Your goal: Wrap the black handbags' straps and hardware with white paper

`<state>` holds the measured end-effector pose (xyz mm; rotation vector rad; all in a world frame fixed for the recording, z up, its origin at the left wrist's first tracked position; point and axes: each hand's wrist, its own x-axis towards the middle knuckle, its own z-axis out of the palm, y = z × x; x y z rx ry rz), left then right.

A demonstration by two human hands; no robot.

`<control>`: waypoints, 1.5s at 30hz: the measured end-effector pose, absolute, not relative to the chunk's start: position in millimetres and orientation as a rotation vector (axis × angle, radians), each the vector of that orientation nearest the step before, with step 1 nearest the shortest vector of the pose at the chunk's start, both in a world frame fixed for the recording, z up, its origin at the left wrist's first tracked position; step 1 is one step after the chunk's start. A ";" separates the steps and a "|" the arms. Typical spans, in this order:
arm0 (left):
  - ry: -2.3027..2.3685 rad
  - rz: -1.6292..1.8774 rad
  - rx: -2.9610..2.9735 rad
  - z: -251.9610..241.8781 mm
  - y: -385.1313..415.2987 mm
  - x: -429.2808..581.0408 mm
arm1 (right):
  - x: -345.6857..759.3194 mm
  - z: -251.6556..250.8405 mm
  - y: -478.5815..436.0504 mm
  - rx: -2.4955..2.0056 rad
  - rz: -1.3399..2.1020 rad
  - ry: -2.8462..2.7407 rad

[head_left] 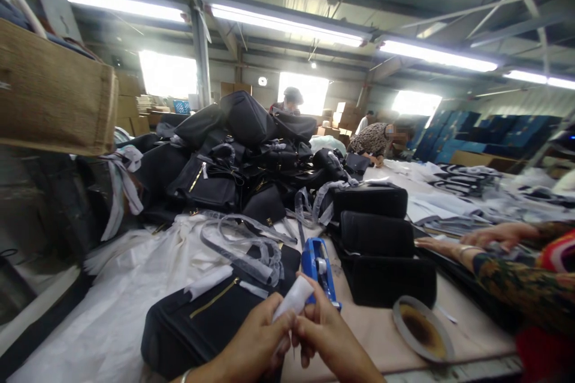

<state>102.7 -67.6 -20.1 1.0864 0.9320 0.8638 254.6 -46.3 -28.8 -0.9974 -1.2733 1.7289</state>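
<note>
My left hand (256, 335) and my right hand (327, 332) meet low in the middle, fingers closed round a rolled piece of white wrapping (297, 298). Whether anything lies inside the roll is hidden. Just under and left of my hands rests a black bag (179, 326) with a gold zipper, partly covered by white wrapping. Its strap (265, 263) is sleeved in clear plastic and loops over the top. Directly beyond my right hand stands a blue tape dispenser (318, 263).
Black bags (202, 179) pile high behind. Several black pieces (377, 233) stand in a row right of the dispenser, near a round dish (422, 329) with brown residue. White sheeting (103, 311) spreads left. A co-worker's hands (489, 239) work at the right; other people stand farther back.
</note>
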 end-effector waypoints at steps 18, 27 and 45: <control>0.917 0.751 0.802 -12.1 -62.8 87.1 | 245.1 -54.3 -50.7 -1.128 1.372 -1.475; 0.819 0.593 0.738 10.3 -59.4 76.1 | 255.8 -51.5 -43.0 -1.163 0.780 -1.733; 0.847 0.636 1.087 -0.8 -69.6 81.3 | 276.5 -66.0 -39.9 -1.154 0.638 -1.791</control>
